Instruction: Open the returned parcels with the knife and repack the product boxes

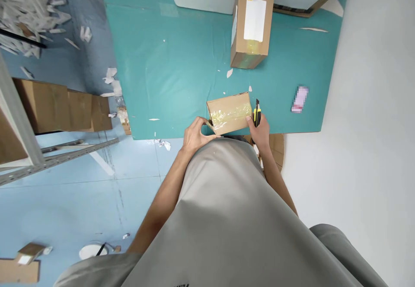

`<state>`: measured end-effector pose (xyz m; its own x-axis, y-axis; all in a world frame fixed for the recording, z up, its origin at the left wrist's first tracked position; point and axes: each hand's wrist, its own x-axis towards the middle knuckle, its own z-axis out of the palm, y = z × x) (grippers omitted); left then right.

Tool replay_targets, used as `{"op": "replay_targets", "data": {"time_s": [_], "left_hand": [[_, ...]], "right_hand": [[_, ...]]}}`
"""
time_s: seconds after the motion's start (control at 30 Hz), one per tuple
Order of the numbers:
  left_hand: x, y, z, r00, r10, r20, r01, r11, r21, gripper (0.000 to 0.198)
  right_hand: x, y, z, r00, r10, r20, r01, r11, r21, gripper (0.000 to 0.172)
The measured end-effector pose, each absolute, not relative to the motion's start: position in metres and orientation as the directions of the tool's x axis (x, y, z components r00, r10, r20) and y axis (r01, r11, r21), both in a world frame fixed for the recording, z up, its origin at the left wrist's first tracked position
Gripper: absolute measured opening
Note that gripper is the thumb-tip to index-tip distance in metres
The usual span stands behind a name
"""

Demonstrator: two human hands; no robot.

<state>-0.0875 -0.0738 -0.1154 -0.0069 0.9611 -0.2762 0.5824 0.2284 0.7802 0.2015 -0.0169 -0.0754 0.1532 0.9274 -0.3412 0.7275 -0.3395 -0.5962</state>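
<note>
A small cardboard box sealed with yellowish clear tape sits at the near edge of the teal table. My left hand grips the box's near left corner, fingers curled around it. My right hand is closed on a yellow and black utility knife, held upright against the box's right side, thumb touching the box. My grey shirt hides the table edge below the box.
A taller taped cardboard box with a white label stands at the table's far side. A small pink item lies to the right. Brown cartons and a metal shelf frame stand on the left, with paper scraps on the blue floor.
</note>
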Motion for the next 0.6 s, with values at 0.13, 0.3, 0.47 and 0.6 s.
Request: {"op": "replay_targets", "data": {"time_s": [0.13,0.3,0.47,0.6], "left_hand": [[-0.0892,-0.0716,-0.1122,0.012,0.968,-0.252,0.616,0.192,0.764,0.072],[-0.0880,-0.0732,-0.1098,0.006,0.972,-0.234,0.695,0.164,0.700,0.069],[-0.0855,-0.0752,-0.1118,-0.003,0.967,-0.255,0.752,0.171,0.637,0.067],[-0.0848,-0.0755,-0.1102,-0.011,0.967,-0.255,0.749,0.177,0.639,0.067]], "right_hand": [[0.2019,-0.0165,-0.0758,0.138,0.926,-0.351,0.702,-0.341,-0.625,0.053],[0.1999,-0.0199,-0.0745,0.171,0.927,-0.334,0.743,-0.344,-0.574,0.053],[0.1967,-0.0184,-0.0755,0.179,0.919,-0.351,0.760,-0.356,-0.544,0.051],[0.1924,-0.0135,-0.0683,0.173,0.917,-0.360,0.796,-0.345,-0.497,0.050]]}}
